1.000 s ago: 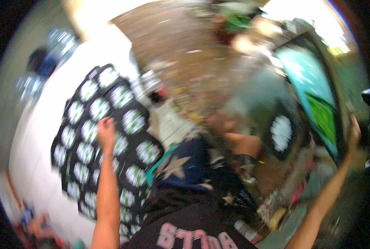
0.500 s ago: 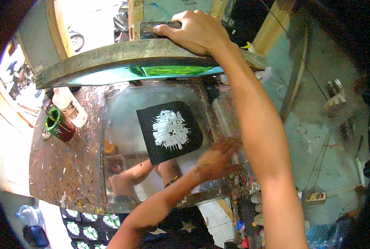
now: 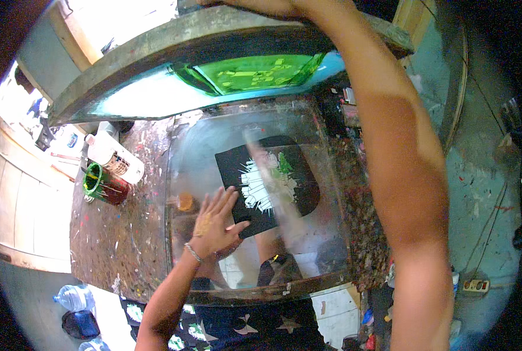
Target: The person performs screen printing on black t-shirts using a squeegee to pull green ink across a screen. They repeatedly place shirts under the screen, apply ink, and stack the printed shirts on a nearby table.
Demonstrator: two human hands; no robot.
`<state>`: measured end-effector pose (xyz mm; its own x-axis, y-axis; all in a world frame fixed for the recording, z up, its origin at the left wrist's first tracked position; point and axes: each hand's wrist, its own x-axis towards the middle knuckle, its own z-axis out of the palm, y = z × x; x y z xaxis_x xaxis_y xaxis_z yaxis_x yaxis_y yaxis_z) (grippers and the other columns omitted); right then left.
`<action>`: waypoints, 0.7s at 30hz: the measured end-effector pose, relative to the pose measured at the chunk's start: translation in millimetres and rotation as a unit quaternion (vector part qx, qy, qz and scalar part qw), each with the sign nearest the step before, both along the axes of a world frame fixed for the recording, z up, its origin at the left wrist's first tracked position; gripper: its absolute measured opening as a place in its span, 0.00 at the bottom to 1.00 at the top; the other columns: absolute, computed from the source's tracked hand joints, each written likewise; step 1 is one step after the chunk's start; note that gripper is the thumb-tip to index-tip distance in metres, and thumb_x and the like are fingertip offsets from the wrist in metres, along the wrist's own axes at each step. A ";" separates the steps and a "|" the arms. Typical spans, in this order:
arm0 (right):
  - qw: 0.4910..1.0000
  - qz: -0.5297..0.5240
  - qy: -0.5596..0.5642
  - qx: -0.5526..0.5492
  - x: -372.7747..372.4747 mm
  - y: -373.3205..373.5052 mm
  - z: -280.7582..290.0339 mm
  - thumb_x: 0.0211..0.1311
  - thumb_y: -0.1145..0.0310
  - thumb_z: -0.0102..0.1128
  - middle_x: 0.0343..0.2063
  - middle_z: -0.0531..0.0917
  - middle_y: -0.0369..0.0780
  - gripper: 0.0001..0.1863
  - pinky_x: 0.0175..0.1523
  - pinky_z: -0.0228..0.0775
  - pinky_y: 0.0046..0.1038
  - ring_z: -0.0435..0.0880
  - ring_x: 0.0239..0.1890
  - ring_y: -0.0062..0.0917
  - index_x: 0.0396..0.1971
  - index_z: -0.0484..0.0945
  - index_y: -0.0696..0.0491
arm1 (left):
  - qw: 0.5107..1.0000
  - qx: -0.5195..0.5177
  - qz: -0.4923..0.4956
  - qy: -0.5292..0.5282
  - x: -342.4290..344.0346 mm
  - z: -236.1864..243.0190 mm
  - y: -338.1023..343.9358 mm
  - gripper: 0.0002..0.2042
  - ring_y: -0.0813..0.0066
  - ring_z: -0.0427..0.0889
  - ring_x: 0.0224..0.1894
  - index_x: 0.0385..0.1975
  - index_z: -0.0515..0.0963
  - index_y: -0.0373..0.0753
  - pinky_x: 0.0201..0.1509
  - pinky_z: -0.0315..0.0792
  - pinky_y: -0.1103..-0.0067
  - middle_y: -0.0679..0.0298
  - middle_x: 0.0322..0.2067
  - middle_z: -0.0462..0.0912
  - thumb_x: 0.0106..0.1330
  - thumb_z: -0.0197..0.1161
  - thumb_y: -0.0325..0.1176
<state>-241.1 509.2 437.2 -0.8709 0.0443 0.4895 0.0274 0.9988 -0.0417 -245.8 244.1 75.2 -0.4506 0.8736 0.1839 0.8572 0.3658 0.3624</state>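
A black piece of cloth [image 3: 305, 175] with a rounded side and a white print lies on the shiny board [image 3: 196, 152]. Some green shows on the right of the print. My left hand [image 3: 217, 219] has its fingers spread over the cloth's left edge. A pale, blurred streak [image 3: 272, 187] crosses the print; I cannot tell what it is. Beyond the board, a screen-printing frame [image 3: 167, 44] stands tilted up, its green-stained mesh [image 3: 255, 73] facing me. My right hand [image 3: 261, 4], partly cut off by the upper edge, grips its top; a dark block [image 3: 187, 6] is beside it.
A green-rimmed, paint-smeared cup [image 3: 105, 184] and a white bottle [image 3: 114, 158] stand on the stained table [image 3: 120, 245] at left. Printed black pieces [image 3: 196, 331] hang below the near edge. A power socket strip [image 3: 476, 285] lies at lower right.
My left hand has moved from the right of the cloth to its left edge. More of the frame's mesh shows. Green and a pale streak now appear over the print.
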 end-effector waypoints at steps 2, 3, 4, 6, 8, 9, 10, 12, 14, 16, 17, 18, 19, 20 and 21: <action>0.999 -0.033 -0.005 -0.002 -6.9 0.6 1.3 0.62 0.31 0.48 0.50 0.82 0.63 0.46 0.62 0.72 0.43 0.82 0.55 0.54 0.45 0.84 0.67 | 0.996 -0.081 0.014 -0.017 -13.5 -7.7 -15.1 0.41 0.54 0.54 0.79 0.73 0.63 0.35 0.82 0.43 0.56 0.53 0.75 0.61 0.66 0.63 0.57; 0.999 -0.033 -0.004 -0.006 -8.5 1.4 2.0 0.62 0.31 0.48 0.50 0.81 0.64 0.46 0.62 0.72 0.43 0.82 0.55 0.54 0.45 0.84 0.67 | 0.996 -0.089 0.006 -0.017 -17.3 -12.6 -18.2 0.44 0.56 0.52 0.80 0.74 0.61 0.36 0.82 0.41 0.56 0.54 0.76 0.59 0.65 0.63 0.60; 0.999 -0.033 -0.002 -0.009 -9.1 2.0 3.0 0.62 0.31 0.48 0.51 0.81 0.64 0.46 0.63 0.72 0.43 0.82 0.55 0.54 0.46 0.84 0.67 | 0.999 -0.047 -0.006 -0.002 -19.2 -17.1 -19.1 0.45 0.57 0.53 0.79 0.74 0.61 0.36 0.82 0.41 0.56 0.55 0.76 0.59 0.64 0.63 0.61; 1.000 -0.022 -0.006 -0.009 -9.5 2.0 4.6 0.62 0.31 0.48 0.52 0.80 0.65 0.46 0.63 0.71 0.42 0.82 0.56 0.55 0.47 0.83 0.67 | 0.998 -0.063 0.005 -0.008 -20.5 -24.1 -20.7 0.46 0.58 0.53 0.79 0.75 0.61 0.37 0.82 0.41 0.56 0.56 0.76 0.59 0.63 0.64 0.62; 1.000 -0.006 -0.010 -0.010 -9.1 1.4 5.6 0.62 0.32 0.49 0.52 0.80 0.65 0.46 0.64 0.70 0.42 0.81 0.56 0.56 0.48 0.83 0.67 | 0.999 -0.031 -0.005 -0.027 -21.1 -27.2 -22.3 0.47 0.57 0.51 0.80 0.76 0.57 0.37 0.82 0.39 0.56 0.56 0.77 0.57 0.63 0.64 0.60; 1.000 0.004 -0.010 -0.011 -8.6 1.5 6.1 0.62 0.32 0.50 0.52 0.80 0.65 0.45 0.64 0.70 0.42 0.81 0.56 0.56 0.48 0.83 0.67 | 0.999 -0.009 -0.007 -0.030 -21.6 -27.5 -23.2 0.47 0.57 0.50 0.80 0.77 0.55 0.37 0.82 0.39 0.57 0.57 0.77 0.56 0.64 0.64 0.59; 1.000 0.005 -0.006 -0.011 -9.4 1.3 6.0 0.62 0.33 0.50 0.52 0.80 0.65 0.45 0.64 0.69 0.42 0.81 0.57 0.56 0.48 0.83 0.67 | 0.999 -0.030 -0.009 -0.032 -22.2 -27.4 -23.8 0.47 0.57 0.50 0.80 0.77 0.55 0.37 0.82 0.39 0.57 0.56 0.77 0.56 0.63 0.64 0.59; 1.000 -0.003 0.003 -0.011 -12.1 2.3 6.2 0.62 0.34 0.51 0.52 0.80 0.65 0.44 0.64 0.69 0.42 0.80 0.57 0.56 0.49 0.83 0.67 | 0.999 -0.032 -0.017 -0.012 -23.5 -26.4 -24.2 0.48 0.57 0.51 0.80 0.77 0.54 0.37 0.82 0.39 0.57 0.55 0.77 0.56 0.63 0.64 0.59; 1.000 0.002 0.010 -0.018 -17.3 4.7 6.1 0.63 0.35 0.51 0.52 0.80 0.65 0.43 0.64 0.69 0.41 0.80 0.57 0.56 0.49 0.83 0.67 | 0.999 -0.052 -0.013 -0.006 -24.1 -25.7 -23.4 0.48 0.57 0.50 0.80 0.77 0.54 0.37 0.82 0.38 0.57 0.55 0.77 0.56 0.63 0.63 0.60; 0.999 0.030 0.008 -0.026 -22.4 9.5 6.0 0.63 0.36 0.51 0.53 0.80 0.65 0.42 0.64 0.68 0.41 0.80 0.57 0.55 0.49 0.83 0.67 | 0.998 -0.064 -0.012 0.001 -23.9 -25.5 -22.4 0.48 0.57 0.50 0.80 0.78 0.53 0.38 0.82 0.37 0.58 0.56 0.78 0.56 0.63 0.63 0.60; 0.999 0.046 0.006 -0.026 -25.3 11.8 5.8 0.63 0.36 0.51 0.53 0.80 0.65 0.42 0.64 0.68 0.41 0.80 0.57 0.55 0.49 0.83 0.67 | 0.998 -0.069 -0.013 0.006 -23.8 -25.5 -22.0 0.48 0.57 0.50 0.81 0.78 0.53 0.38 0.82 0.37 0.58 0.56 0.78 0.55 0.63 0.62 0.61; 0.998 0.065 0.002 -0.019 -29.0 13.3 5.9 0.63 0.36 0.52 0.52 0.80 0.65 0.42 0.64 0.68 0.41 0.81 0.57 0.55 0.49 0.83 0.67 | 0.997 -0.075 -0.012 0.008 -23.7 -25.4 -21.8 0.48 0.57 0.49 0.81 0.78 0.53 0.38 0.82 0.37 0.58 0.56 0.78 0.55 0.63 0.62 0.61; 0.998 0.067 0.003 -0.015 -32.0 14.5 5.5 0.63 0.36 0.52 0.52 0.80 0.65 0.42 0.64 0.68 0.41 0.81 0.57 0.55 0.48 0.83 0.67 | 0.997 -0.077 -0.013 0.006 -23.8 -25.2 -21.6 0.48 0.58 0.49 0.81 0.78 0.53 0.38 0.82 0.37 0.58 0.56 0.78 0.55 0.63 0.62 0.61; 0.998 0.069 0.004 -0.011 -33.4 15.4 5.5 0.63 0.36 0.52 0.52 0.81 0.65 0.42 0.64 0.68 0.41 0.81 0.56 0.55 0.48 0.83 0.67 | 0.997 -0.081 -0.014 0.002 -24.0 -25.1 -21.5 0.48 0.58 0.49 0.81 0.78 0.53 0.38 0.82 0.37 0.58 0.57 0.78 0.55 0.63 0.62 0.61; 0.998 0.054 0.011 -0.010 -34.4 15.6 5.3 0.63 0.36 0.52 0.52 0.81 0.65 0.42 0.64 0.69 0.41 0.81 0.56 0.55 0.48 0.83 0.67 | 0.997 -0.073 -0.014 0.003 -24.4 -24.7 -21.4 0.48 0.58 0.49 0.81 0.78 0.53 0.38 0.83 0.36 0.58 0.57 0.78 0.55 0.64 0.61 0.61</action>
